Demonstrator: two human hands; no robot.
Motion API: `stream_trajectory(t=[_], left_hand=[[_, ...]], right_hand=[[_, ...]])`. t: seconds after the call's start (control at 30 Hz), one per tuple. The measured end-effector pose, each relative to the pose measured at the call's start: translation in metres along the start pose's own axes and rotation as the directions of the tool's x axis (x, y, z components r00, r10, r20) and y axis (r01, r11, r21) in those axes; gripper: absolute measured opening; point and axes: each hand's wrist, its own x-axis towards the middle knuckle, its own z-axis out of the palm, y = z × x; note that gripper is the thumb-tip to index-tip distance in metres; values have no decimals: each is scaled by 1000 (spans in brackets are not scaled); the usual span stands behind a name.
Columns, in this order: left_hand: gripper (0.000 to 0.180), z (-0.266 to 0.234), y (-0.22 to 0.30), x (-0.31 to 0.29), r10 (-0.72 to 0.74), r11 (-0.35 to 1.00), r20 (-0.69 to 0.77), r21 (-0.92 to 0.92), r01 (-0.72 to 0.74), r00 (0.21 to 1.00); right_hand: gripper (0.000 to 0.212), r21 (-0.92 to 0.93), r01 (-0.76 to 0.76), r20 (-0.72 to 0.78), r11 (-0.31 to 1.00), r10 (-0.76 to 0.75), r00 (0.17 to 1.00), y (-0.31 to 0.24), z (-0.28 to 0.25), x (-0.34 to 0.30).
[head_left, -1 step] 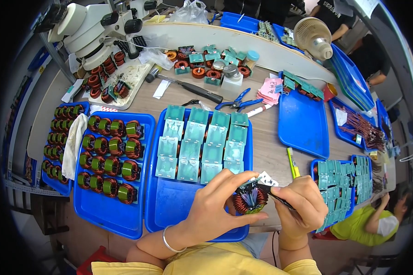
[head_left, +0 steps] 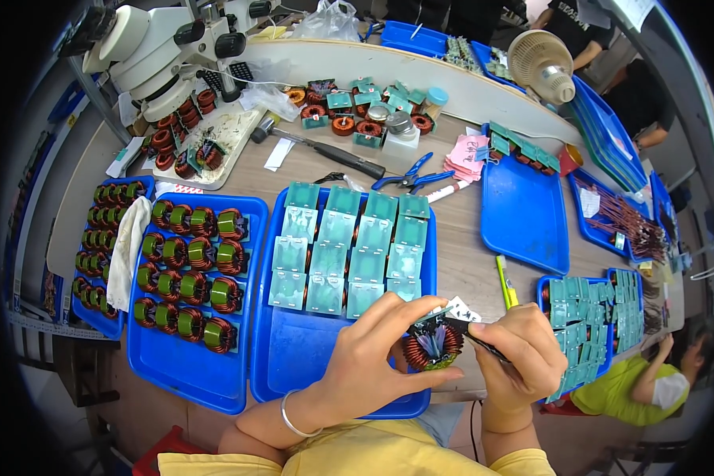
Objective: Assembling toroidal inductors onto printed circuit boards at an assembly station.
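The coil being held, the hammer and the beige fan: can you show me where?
Held coil (head_left: 433, 347): head view, its middle, between copper windings.
Hammer (head_left: 346, 158): head view, its dark handle.
Beige fan (head_left: 538, 61): head view, its round cage.

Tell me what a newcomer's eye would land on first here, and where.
Probably the copper-wound coil at lower centre, held by the left hand while the right hand holds a slim dark tool against it. Next, the teal boards lined up in the blue tray just beyond the left hand. Then the big white microscope at the upper left.
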Motion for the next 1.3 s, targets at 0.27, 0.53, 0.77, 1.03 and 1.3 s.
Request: stream_trajectory(t=[0.27,0.53,0.77,1.03,1.3], left_hand=[[63,-1,0,0,16,999,-4,38,-16,1000],[65,2,-3,0,56,998,-38,38,-55,998],[65,1,-1,0,33,999,-31,42,-32,999],[61,-1,0,1,73,993,-2,95,-72,997],[62,-1,0,0,73,991,-2,109,-73,997]], right_hand=[[25,7,2,5,1000,-2,1000,1,2,0],[24,3,29,13,1000,-29,1000,0,0,0],[31,-33,116,138,993,-110,984,2,-6,-3],[32,-30,137,158,990,-130,979,2,-7,-2],[28,64,114,112,991,-121,986,3,-5,-2]])
